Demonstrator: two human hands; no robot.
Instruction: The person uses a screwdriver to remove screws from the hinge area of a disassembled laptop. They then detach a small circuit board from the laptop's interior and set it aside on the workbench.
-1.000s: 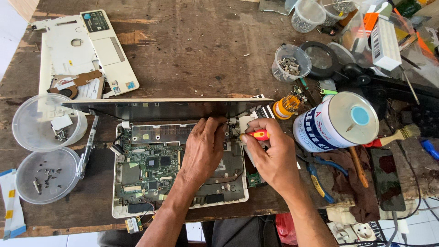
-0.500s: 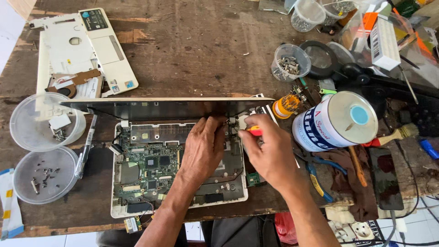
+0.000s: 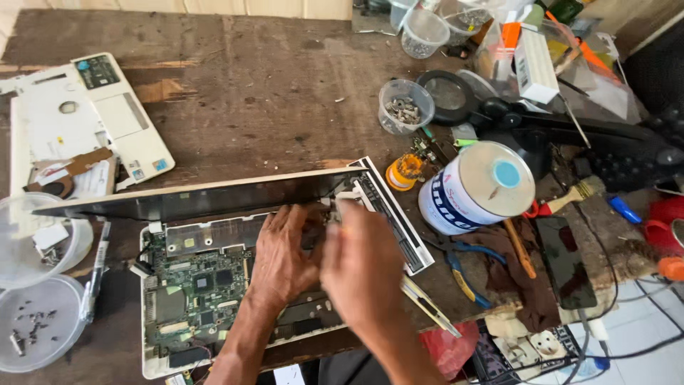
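An opened white laptop (image 3: 192, 299) lies at the table's near edge with its green circuit board bare. Its dark screen lid (image 3: 214, 196) is tilted up behind the board. My left hand (image 3: 281, 257) lies flat on the board near the right hinge, fingers spread and pressing down. My right hand (image 3: 363, 274) is blurred and hovers just right of it over the hinge corner. It is closed around a screwdriver with a red and yellow handle, and the hand hides almost all of the tool.
The laptop's white palm-rest cover (image 3: 78, 128) lies at the far left. Two clear lids (image 3: 35, 331) with screws sit at the left edge. A white tin (image 3: 477, 189), a cup of screws (image 3: 405, 107), blue-handled pliers (image 3: 463, 274), a brush (image 3: 570, 196) and a dark phone (image 3: 566, 260) crowd the right side.
My right hand has shifted left and up over the hinge corner and now covers the screwdriver's handle. The camera has come closer. My left hand stays on the board.
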